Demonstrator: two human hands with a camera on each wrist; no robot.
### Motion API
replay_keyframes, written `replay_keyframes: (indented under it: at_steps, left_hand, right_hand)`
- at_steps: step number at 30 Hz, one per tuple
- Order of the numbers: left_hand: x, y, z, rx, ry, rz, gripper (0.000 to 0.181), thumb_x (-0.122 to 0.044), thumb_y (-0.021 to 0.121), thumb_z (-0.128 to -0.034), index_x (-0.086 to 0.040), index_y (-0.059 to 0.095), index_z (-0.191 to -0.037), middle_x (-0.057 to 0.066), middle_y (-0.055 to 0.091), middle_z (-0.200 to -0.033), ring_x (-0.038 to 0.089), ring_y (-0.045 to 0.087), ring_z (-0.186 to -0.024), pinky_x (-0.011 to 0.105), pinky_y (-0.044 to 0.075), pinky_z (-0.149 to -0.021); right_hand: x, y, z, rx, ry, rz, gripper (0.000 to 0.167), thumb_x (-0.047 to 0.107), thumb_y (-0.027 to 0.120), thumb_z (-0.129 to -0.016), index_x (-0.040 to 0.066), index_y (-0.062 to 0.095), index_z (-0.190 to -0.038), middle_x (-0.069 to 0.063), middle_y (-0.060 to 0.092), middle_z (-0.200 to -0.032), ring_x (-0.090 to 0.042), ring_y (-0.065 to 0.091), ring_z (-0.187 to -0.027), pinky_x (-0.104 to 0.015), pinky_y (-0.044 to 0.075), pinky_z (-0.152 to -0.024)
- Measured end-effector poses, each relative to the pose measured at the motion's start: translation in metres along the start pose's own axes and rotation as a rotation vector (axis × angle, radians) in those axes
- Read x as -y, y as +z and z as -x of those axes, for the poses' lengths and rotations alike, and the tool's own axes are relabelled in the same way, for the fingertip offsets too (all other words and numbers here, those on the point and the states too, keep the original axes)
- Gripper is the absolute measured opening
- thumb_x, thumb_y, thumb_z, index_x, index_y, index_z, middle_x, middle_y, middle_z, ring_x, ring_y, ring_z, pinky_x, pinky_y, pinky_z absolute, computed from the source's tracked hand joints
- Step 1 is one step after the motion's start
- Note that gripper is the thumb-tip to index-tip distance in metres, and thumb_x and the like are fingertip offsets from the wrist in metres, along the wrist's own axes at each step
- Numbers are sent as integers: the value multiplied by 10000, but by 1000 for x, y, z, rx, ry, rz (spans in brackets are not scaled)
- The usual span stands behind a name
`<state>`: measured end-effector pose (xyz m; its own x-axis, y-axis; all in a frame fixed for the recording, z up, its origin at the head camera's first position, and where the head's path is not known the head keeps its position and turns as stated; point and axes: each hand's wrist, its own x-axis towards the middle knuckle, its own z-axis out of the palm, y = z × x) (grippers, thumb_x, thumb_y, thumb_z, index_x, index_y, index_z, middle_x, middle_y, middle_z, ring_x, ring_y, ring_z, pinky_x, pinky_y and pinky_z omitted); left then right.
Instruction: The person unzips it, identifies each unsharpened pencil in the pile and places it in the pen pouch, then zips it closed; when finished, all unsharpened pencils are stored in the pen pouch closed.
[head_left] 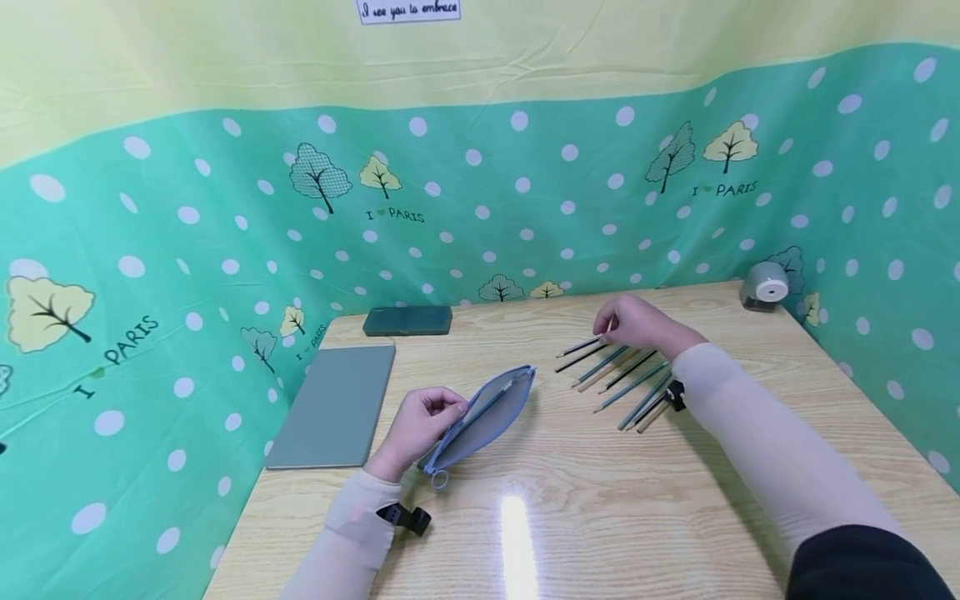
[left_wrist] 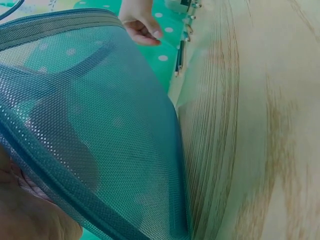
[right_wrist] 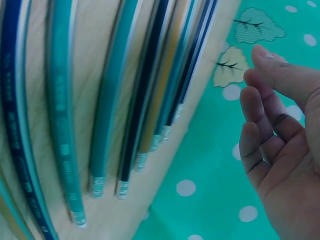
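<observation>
Between thumb and fingers, my left hand [head_left: 422,427] pinches one edge of a blue mesh zip pouch [head_left: 487,421], tilted above the table with its mouth spread. A ring pull hangs at the pouch's near end. The see-through mesh [left_wrist: 117,130] fills much of the left wrist view. My right hand [head_left: 637,322] hovers over the far end of a row of several pencils [head_left: 630,390], coloured dark, teal and tan. In the right wrist view, the right hand's fingers [right_wrist: 250,105] are loosely bent and hold nothing; the pencils' eraser ends [right_wrist: 97,187] lie beside them.
At the left lies a flat grey board or notebook [head_left: 333,408]. Behind it is a dark green case [head_left: 407,321]. A pencil sharpener [head_left: 763,287] stands at the back right corner. Patterned green cloth [head_left: 450,200] hangs along the table's back and sides.
</observation>
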<state>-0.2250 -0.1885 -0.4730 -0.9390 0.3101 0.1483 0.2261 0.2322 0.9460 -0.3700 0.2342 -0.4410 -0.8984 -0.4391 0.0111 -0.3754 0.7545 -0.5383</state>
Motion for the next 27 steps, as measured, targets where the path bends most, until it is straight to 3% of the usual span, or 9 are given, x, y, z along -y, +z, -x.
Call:
replay_keyframes:
  at_steps: [4,12,27]
  left_hand:
    - [1,-1,0,-2,-1,0,96,-93,713,-999,-35,790,-991,7,630,-690,59,466,-511,204,395,-486]
    - [2,-1,0,1,9,-4,101,-95,709,-1002,-31,786,-988,6,630,-689,61,469,-510,207,399,-484]
    - [1,-1,0,6,14,-1,100,-85,709,-999,-27,790,-994,2,620,-676,62,454,-501,205,380,-479]
  right_hand:
    - [-5,3,-4,52,19,-30,151,-16,787,-900,54,802,-1032,-117,740,-1005,-222,649,-878,-405,552,-781]
    - [-13,12,-13,114,34,-55,144,-29,787,-903,49,804,-1023,-107,755,-1004,-237,677,-902,-398,566,-799]
    - [-11,18,-19,152,70,-10,110,-5,806,-895,90,820,-948,-48,749,-967,-225,672,-881,-382,558,-792]
